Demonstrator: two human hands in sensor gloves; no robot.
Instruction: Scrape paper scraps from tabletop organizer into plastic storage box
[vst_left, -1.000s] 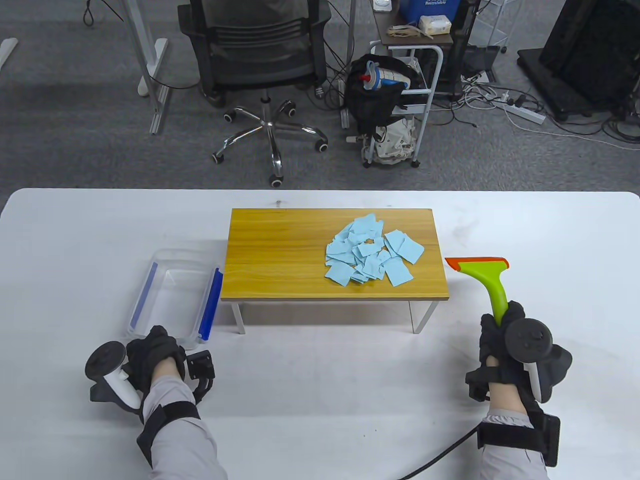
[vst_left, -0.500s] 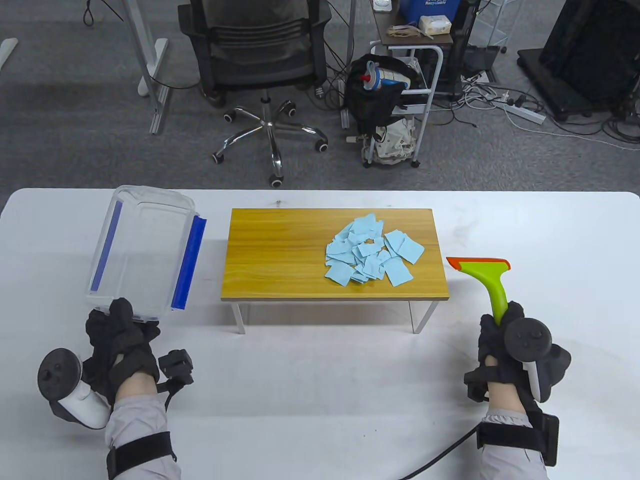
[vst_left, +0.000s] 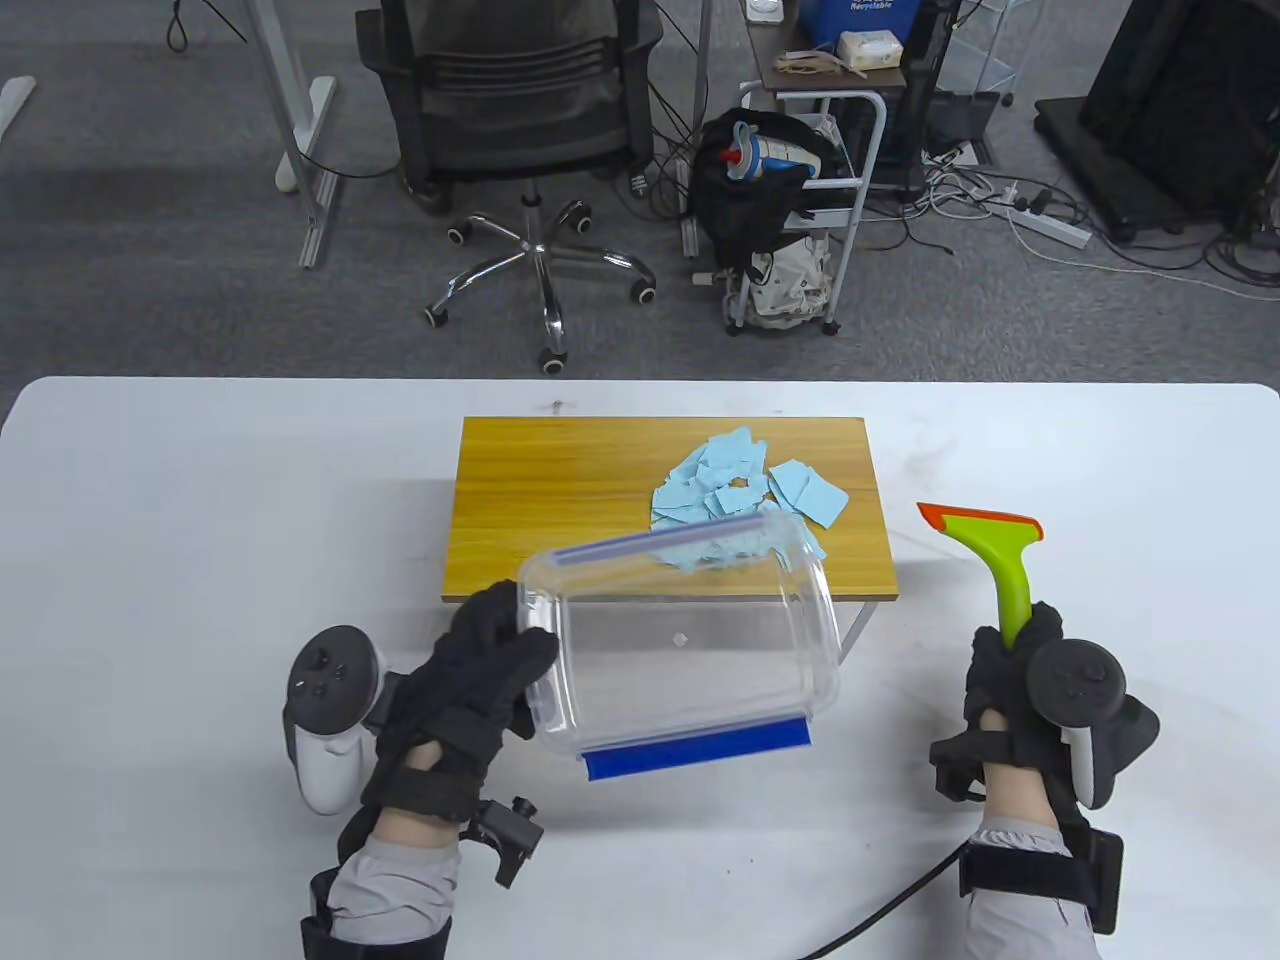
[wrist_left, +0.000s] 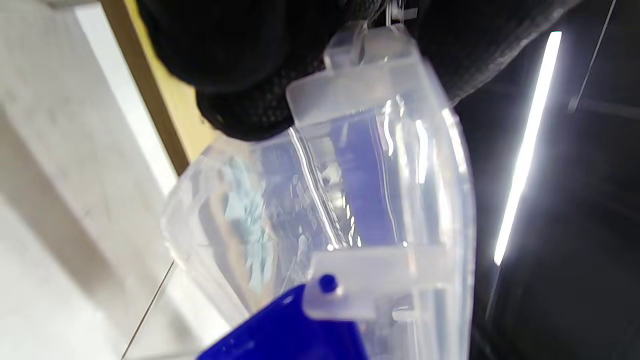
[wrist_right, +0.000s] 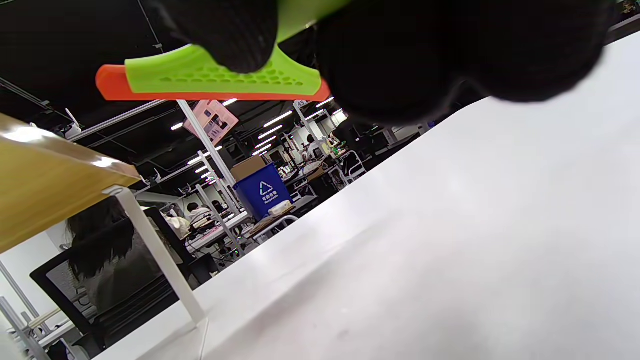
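The plastic storage box (vst_left: 690, 640) is gripped at its short end by the left hand (vst_left: 470, 690), fingers wrapped over the rim, and is held raised at the near edge of the wooden organizer (vst_left: 560, 500), its far rim overlapping that edge in the table view. It seems to be held there as a catcher, so that scraps pushed off the near edge would drop in; whether it touches the organizer cannot be told.

The scraper (vst_left: 985, 560) is clasped by its green handle in the right hand (vst_left: 1010, 690), fingers closed round it. It is kept off the organizer's right end, orange blade edge pointing away from the person, apart from the wood. Judged as a ready position; no scraping contact is shown yet.

The paper scraps (vst_left: 745, 480) lie in one loose pile on the organizer's right half, toward its near-right corner. The nearer part of the pile is seen through the box wall.

Look of the box: clear, rounded corners, empty as far as is visible, blue latch strips on both long sides. In the left wrist view the box (wrist_left: 350, 200) is blurred, a hinge tab and blue latch seen close up, scraps faintly visible through it.

In the right wrist view the scraper (wrist_right: 210, 77) is seen from beneath: lime body, honeycomb texture, orange lip.
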